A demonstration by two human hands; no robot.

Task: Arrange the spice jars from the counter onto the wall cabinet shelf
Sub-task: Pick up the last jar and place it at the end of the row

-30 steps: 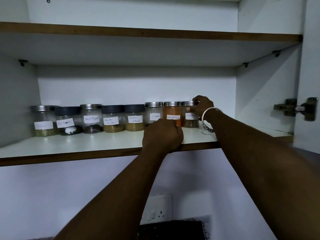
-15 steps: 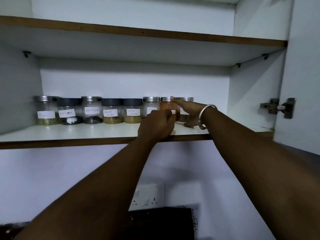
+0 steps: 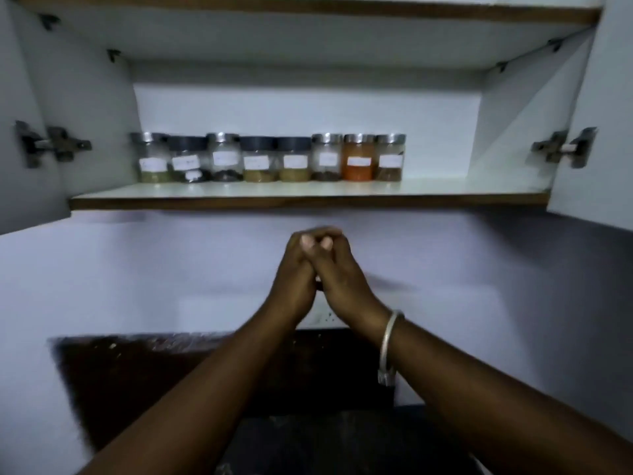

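- White cabinet shelf [image 3: 445,190] sits above a pale wall, with both doors swung open and a hinge [image 3: 561,147] showing on each side
- Eight spice jars [image 3: 269,159] stand in one straight row at the back of the shelf, upright, lids on, each touching or just beside its neighbour; the row fills the left and middle, leaving bare board to the right
- Orange-filled jar [image 3: 358,158] is second from the right end; labels face forward but are too blurred to read
- Left hand [image 3: 297,269] and right hand [image 3: 346,272] are clasped together below the shelf edge, fingers folded over one another, holding nothing; a bangle [image 3: 390,334] circles the right wrist
- Dark counter [image 3: 144,371] below looks free of jars in the part that shows, so the arranging seems finished, though its near portion is hidden by the arms
- Risks from here, as I judge them: a door closed hard could jolt the row and rattle glass against glass; a sleeve or bangle brushing past on another reach could knock the end jar over; any jar out of sight on the counter would be missed
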